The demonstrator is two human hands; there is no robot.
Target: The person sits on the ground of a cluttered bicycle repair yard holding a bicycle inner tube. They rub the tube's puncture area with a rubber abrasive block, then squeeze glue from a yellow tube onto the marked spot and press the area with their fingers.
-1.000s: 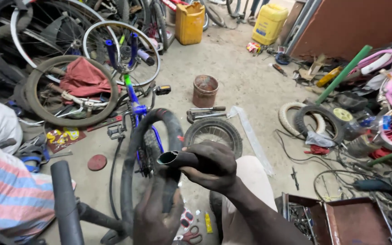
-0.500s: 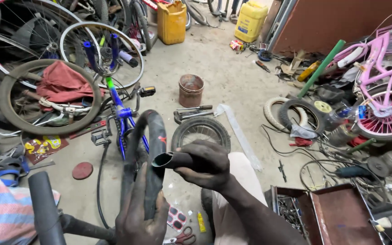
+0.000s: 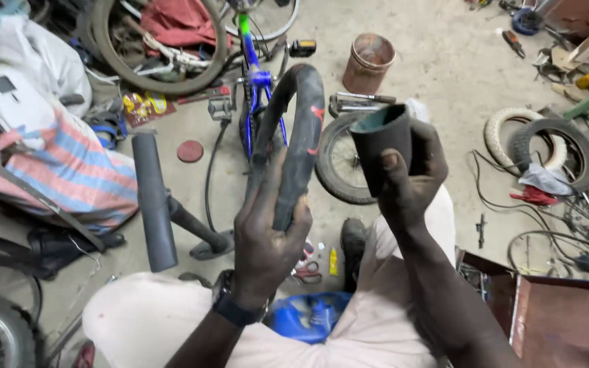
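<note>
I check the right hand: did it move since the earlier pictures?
Yes. The right hand lifted the tube end rightward, off the left hand, now overlapping the small wheel.

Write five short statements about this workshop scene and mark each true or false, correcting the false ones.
1. The left hand holds the black inner tube. True.
2. The right hand grips the tube's open cut end. True.
3. The rusty bucket lies tipped on its side. False: it stands upright on the floor.
4. The bicycle frame behind the tube is red. False: it is blue with green.
5. A small wheel lies on the floor behind the right hand. True.
</note>
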